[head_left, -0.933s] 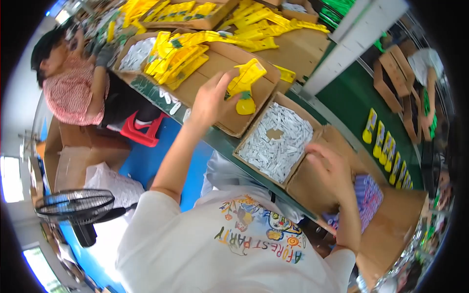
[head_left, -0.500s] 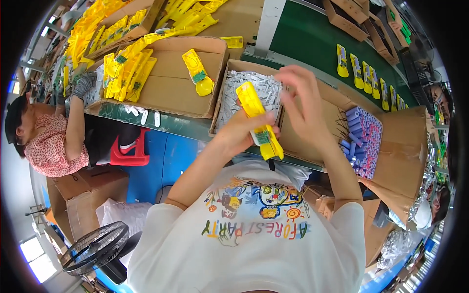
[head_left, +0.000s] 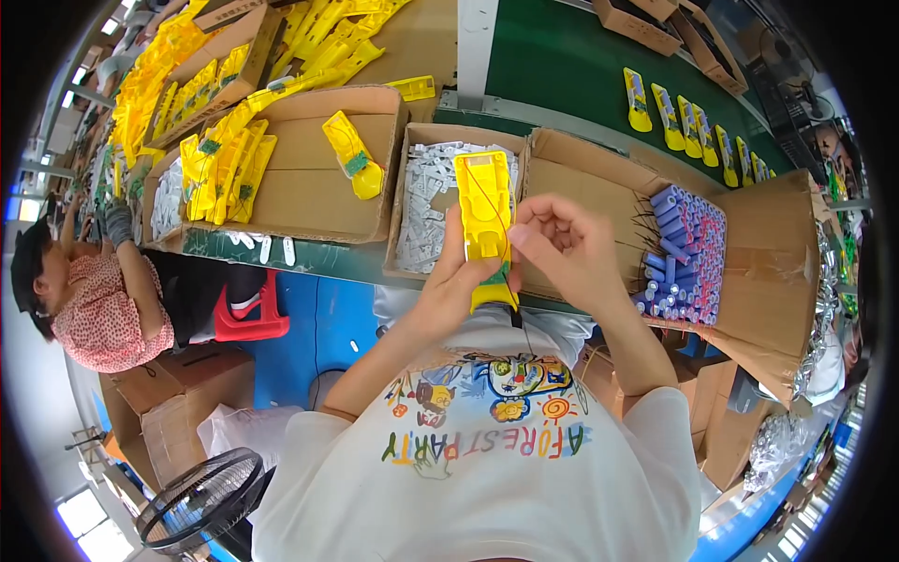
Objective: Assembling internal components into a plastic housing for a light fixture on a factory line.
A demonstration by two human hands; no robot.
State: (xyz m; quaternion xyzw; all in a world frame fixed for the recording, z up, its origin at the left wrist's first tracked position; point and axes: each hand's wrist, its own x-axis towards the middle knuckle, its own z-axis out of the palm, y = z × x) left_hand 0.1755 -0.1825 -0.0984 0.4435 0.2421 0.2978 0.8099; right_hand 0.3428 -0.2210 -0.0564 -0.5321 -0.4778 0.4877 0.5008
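Note:
My left hand (head_left: 451,286) holds a yellow plastic housing (head_left: 485,201) upright in front of my chest, thumb across its lower part. A green circuit board (head_left: 494,273) sits in the housing, partly covered by the thumb. Thin dark wires run along the housing and hang below it. My right hand (head_left: 573,251) is at the housing's right edge, its thumb and forefinger pinched on a thin dark wire; the other fingers are curled. Behind the housing stands a box of small white plastic pieces (head_left: 420,211). To the right, purple cylindrical cells with wires (head_left: 688,253) fill one end of a carton.
On the left, a cardboard tray (head_left: 318,201) carries several yellow housings (head_left: 229,178). More housings stand in a row on the green conveyor (head_left: 693,131). A co-worker in gloves (head_left: 108,281) sits at far left beside a red stool (head_left: 251,314). A black fan (head_left: 201,501) stands lower left.
My right hand has come down from above the white pieces to the housing, its spread fingers now pinched. The housing has turned from slanted to nearly upright. The view has shifted slightly.

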